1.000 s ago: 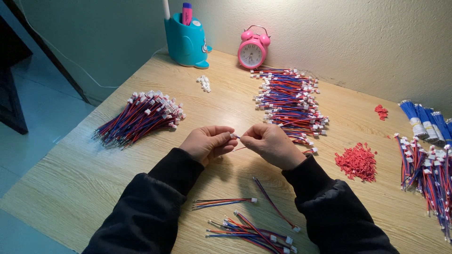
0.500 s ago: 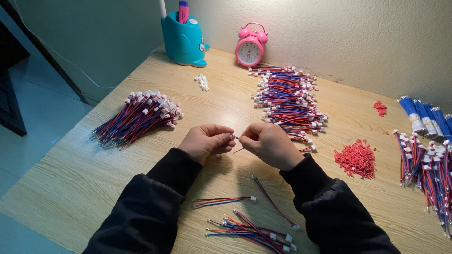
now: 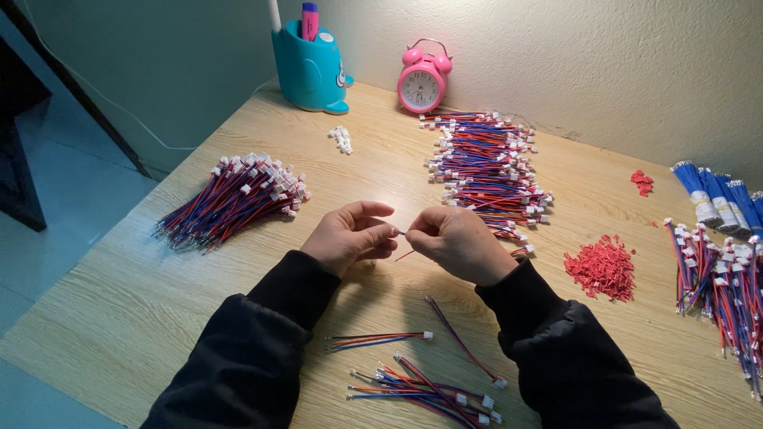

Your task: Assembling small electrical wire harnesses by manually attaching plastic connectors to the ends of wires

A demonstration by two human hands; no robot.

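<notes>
My left hand (image 3: 350, 234) and my right hand (image 3: 459, 241) meet over the middle of the wooden desk (image 3: 143, 302), fingertips pinched together on a thin red and blue wire (image 3: 405, 253) that hangs between them. What lies at the wire's end is hidden by my fingers. Close to me lie a few loose wire leads with white plugs (image 3: 429, 389), and one single lead (image 3: 380, 339) beside them. A fanned bundle of the same leads (image 3: 234, 199) lies to the left of my left hand.
A long stack of wire leads (image 3: 489, 171) runs toward the wall. Red plastic bits (image 3: 602, 266) are heaped at right, with more leads (image 3: 727, 282) and blue bundles (image 3: 711, 191) beyond. A teal pen holder (image 3: 311, 67), pink alarm clock (image 3: 424, 79) and small white connectors (image 3: 342, 139) stand at the back.
My hands stay pinched together on the wire with only small finger movement. The view has shifted slightly.
</notes>
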